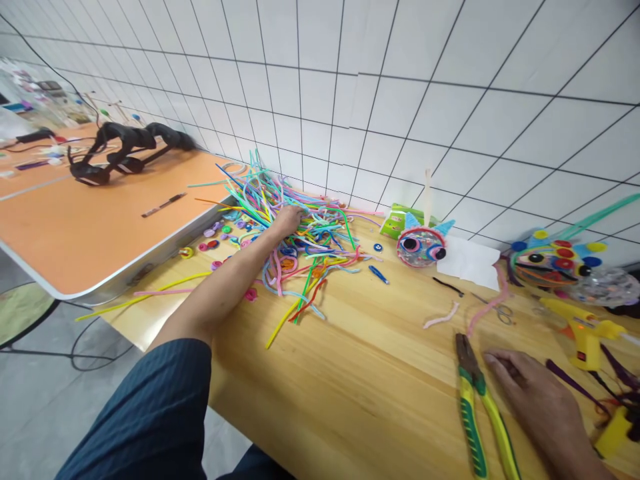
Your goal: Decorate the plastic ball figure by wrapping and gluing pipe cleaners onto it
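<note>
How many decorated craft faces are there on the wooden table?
2: the blue-eared face beside the white paper, and the multicoloured face at far right, beyond the yellow glue gun. Others may be hidden.

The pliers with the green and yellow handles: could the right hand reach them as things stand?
Probably yes: the right hand is close beside the pliers, and nothing seems to lie between them.

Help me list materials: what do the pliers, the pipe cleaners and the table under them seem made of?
Pliers: dull, dark head, probably steel; bright, ridged handles, likely plastic or rubber. Pipe cleaners: matte, fuzzy fibre, probably over wire, given their bends. Table: smooth, pale, apparently wood or veneer, showing streaky grain.
</note>
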Action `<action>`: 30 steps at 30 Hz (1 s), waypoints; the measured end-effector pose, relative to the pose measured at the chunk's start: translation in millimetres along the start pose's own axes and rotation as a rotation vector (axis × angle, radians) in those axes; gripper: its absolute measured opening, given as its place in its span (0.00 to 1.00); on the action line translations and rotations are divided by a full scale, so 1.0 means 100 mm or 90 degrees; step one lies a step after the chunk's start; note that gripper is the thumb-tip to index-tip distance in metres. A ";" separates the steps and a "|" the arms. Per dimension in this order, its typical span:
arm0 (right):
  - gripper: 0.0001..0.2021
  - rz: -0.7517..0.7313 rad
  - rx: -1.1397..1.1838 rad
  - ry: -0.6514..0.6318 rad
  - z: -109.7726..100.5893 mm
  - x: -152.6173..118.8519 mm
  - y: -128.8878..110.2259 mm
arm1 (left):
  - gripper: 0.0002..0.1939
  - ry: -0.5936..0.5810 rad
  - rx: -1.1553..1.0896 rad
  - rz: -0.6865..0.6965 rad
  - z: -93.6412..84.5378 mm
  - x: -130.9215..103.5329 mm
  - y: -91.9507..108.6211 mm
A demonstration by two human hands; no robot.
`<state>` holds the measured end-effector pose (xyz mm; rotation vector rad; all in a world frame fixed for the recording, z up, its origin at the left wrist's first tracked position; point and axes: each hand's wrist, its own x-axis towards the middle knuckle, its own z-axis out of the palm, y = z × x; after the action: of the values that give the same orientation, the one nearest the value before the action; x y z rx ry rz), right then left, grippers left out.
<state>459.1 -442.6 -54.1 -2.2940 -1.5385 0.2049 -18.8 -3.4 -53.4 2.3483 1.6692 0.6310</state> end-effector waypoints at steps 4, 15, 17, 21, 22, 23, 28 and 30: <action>0.22 0.000 -0.003 -0.003 0.00 0.00 0.01 | 0.21 -0.027 0.015 0.008 -0.02 0.03 0.01; 0.21 0.008 -0.007 -0.017 -0.03 0.01 0.00 | 0.16 -0.013 0.112 -0.029 -0.01 0.03 0.18; 0.21 0.013 -0.007 -0.015 -0.02 0.02 0.01 | 0.16 -0.013 0.122 -0.028 -0.02 0.00 0.21; 0.21 0.021 0.003 -0.011 -0.01 0.05 0.01 | 0.14 -0.039 0.124 -0.018 -0.06 -0.02 0.25; 0.21 0.022 0.005 -0.017 -0.02 0.05 0.00 | 0.13 -0.047 0.121 -0.016 -0.06 -0.01 0.25; 0.21 0.026 0.005 -0.022 -0.03 0.06 -0.01 | 0.13 -0.052 0.117 -0.013 -0.07 -0.01 0.26; 0.23 0.048 -0.008 -0.032 -0.08 0.03 -0.10 | 0.12 -0.021 0.060 -0.007 -0.07 -0.01 0.29; 0.23 0.056 -0.004 -0.037 -0.09 0.03 -0.13 | 0.12 0.018 0.022 -0.022 -0.06 -0.02 0.27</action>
<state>452.1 -437.6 -40.8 -2.3826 -1.4692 0.2916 1.0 -15.2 -37.4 2.3388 1.7430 0.6368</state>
